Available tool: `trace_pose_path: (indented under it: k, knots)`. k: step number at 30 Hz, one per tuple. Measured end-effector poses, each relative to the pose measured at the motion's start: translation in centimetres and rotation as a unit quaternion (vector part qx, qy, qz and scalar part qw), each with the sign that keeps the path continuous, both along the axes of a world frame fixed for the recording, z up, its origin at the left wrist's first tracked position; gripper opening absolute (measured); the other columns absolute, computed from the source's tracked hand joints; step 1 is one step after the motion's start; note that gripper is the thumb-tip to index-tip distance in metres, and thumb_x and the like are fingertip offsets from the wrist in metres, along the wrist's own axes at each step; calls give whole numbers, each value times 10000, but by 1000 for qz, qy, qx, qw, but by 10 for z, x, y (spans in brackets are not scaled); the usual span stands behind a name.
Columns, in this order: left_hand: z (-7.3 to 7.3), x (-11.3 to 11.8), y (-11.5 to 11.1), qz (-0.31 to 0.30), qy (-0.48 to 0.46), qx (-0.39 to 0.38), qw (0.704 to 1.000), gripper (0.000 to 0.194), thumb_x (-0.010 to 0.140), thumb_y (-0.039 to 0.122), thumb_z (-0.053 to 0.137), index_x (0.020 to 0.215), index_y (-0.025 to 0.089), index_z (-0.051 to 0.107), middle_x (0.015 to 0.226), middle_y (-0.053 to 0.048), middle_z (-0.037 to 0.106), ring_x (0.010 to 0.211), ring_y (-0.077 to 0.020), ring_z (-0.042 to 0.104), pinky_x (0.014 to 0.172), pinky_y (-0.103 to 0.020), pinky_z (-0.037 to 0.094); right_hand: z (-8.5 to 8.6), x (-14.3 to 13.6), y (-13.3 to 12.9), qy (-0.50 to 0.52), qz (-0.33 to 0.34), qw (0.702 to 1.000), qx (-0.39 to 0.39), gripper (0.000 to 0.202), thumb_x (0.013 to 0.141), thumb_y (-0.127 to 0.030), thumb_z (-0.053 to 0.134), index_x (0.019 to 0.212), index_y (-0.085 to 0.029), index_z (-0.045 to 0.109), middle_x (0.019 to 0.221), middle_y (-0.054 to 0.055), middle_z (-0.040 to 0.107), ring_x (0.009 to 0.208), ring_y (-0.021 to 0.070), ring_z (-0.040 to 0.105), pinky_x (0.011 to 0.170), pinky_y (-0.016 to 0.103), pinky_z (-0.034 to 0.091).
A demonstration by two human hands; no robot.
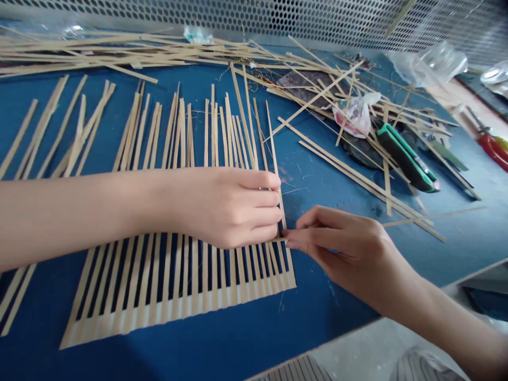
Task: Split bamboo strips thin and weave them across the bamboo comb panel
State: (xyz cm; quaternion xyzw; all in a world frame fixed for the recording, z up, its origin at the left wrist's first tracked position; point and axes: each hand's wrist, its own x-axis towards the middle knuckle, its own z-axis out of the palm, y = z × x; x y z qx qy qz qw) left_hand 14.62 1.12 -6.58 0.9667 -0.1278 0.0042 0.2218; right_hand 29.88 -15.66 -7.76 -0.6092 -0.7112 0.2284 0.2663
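Upright bamboo strips lie side by side on the blue table, their lower ends fixed along a white band. My left hand reaches across them from the left, its fingers curled down over strips near the right edge; the fingertips are hidden. Just right of it, my right hand pinches a thin bamboo strip that lies crosswise to the others. A thin length of strip shows beyond the back of my right hand and seems to be the same piece.
Loose bamboo strips are piled along the back by a perforated metal panel. At the right lie a green and black utility knife, a crumpled plastic bag, more strips and a red-handled tool. The table's front edge runs below.
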Motion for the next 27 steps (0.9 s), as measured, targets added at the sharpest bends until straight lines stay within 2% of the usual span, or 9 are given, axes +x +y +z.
trace_pose_path:
  k: [6,10,12,14,17,19,23,27]
  knots:
    - [-1,0,-1,-6,-3,47,999,352,916,193,338,813,295,659,986,35,678,1008,-149,596,1030,-282,382,-5,-2,3,22,10,1000,5,155,847,-35,544,783,-144,633,828,0,572,694,59,525,653,172,402]
    - [-1,0,-2,-2,-15,50,999,327,912,200,353,829,308,650,993,48,676,993,-151,602,1011,-286,397,-4,-3,6,34,-1,999,-13,115,825,-53,590,790,-161,575,796,-26,586,704,68,538,677,179,409]
    - [-2,0,-4,-22,-33,78,996,324,921,201,342,835,297,639,992,42,674,1003,-147,596,1016,-272,377,-2,-3,7,37,1,999,-15,144,812,-48,608,752,-165,548,766,-37,573,675,65,525,654,178,402]
    - [-3,-1,-7,-18,-73,128,989,363,938,175,296,823,279,624,995,41,667,1037,-137,572,1037,-269,333,-1,-4,8,48,7,999,-18,153,808,-47,615,742,-167,546,757,-38,571,666,67,526,645,180,403]
    - [-4,-4,-13,29,-136,172,975,405,934,95,258,772,235,602,1026,29,647,1075,-142,528,1039,-310,272,-1,-5,10,70,-2,997,-38,136,803,-50,625,764,-172,579,770,-36,597,687,72,553,660,182,416]
    - [-2,-7,-17,77,-142,145,976,380,910,65,290,728,213,590,1041,10,624,1060,-170,513,985,-359,276,-1,-5,12,79,-15,995,-52,143,789,-39,639,765,-172,593,770,-43,611,700,65,565,674,170,417]
    - [1,-15,-26,161,-66,54,983,290,830,64,423,642,198,599,997,-13,566,981,-207,487,825,-385,304,-1,-6,13,80,-24,995,-61,135,781,-39,650,756,-164,603,756,-49,616,700,51,564,680,151,411]
    - [-1,-19,-39,254,-5,-6,967,136,778,159,598,657,210,635,935,-9,554,944,-209,473,798,-379,320,-1,-7,10,74,-28,995,-55,128,798,-50,633,754,-168,609,758,-41,610,698,62,560,669,174,414]
